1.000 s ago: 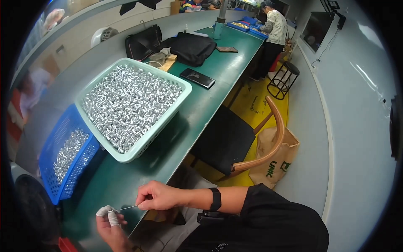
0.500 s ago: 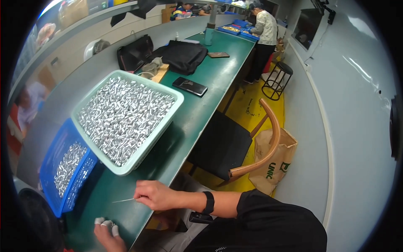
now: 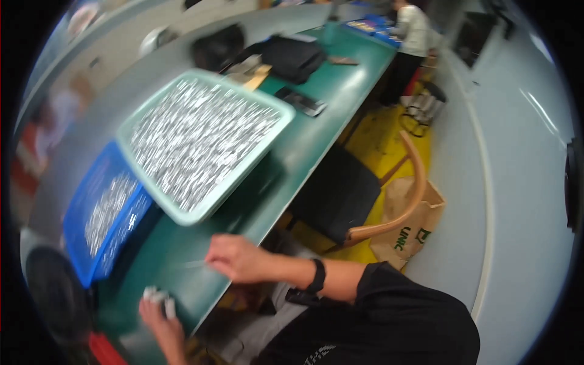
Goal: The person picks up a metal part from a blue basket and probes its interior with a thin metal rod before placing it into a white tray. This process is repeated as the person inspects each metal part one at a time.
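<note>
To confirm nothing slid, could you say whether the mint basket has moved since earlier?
No: against the green table and phone, the mint basket keeps its place.

Hands: 2, left hand and right hand. Thin pale rod: 1. Plastic baskets: 2, pale green rectangular basket and blue perforated basket (left). Silvery metal pieces: too blurred to count. Wood-armed black chair: 1. Brown paper bag: 1. Round black stool, far right: 1.
</note>
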Available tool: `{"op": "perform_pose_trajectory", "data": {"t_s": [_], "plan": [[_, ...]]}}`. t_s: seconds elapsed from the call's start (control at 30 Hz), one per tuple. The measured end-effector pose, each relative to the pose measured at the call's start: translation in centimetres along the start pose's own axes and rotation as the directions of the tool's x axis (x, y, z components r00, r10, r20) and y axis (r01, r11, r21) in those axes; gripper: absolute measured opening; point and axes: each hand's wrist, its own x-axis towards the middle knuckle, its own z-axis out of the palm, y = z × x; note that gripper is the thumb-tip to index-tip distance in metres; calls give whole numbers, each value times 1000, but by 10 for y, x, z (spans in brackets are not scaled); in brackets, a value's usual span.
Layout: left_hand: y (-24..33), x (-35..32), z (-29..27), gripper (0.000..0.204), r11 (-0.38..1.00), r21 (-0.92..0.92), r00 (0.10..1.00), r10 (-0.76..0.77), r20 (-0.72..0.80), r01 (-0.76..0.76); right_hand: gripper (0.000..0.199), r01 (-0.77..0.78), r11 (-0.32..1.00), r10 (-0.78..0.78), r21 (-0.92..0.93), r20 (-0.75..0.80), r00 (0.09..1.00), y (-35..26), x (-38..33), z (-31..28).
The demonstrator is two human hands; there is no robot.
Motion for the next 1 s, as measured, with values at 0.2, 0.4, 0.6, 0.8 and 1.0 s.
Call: {"op": "perform_pose_trajectory", "data": {"t_s": [0.2, 0.4, 0.6, 0.8, 1.0], "plan": [[19, 25, -15, 22, 527, -800, 816, -572, -84, 287, 7, -160, 987, 160, 16, 44, 986, -11, 5, -24], [-4, -16, -17, 25, -417, -907, 809, -513, 287, 58, 8, -260, 959, 247, 109, 120, 962, -11, 7, -9], [0, -24, 0, 26, -540, -840, 813, -471, 342, 41, 9, -255, 964, 245, 78, 117, 962, -17, 4, -8], [-3, -25, 7, 25, -579, -815, 833, -443, 330, 15, 9, -267, 957, 257, 110, 101, 961, -15, 2, -9], [-2, -25, 8, 25, -587, -809, 834, -438, 335, 17, 9, -273, 957, 261, 103, 113, 959, -16, 4, -10]]}}
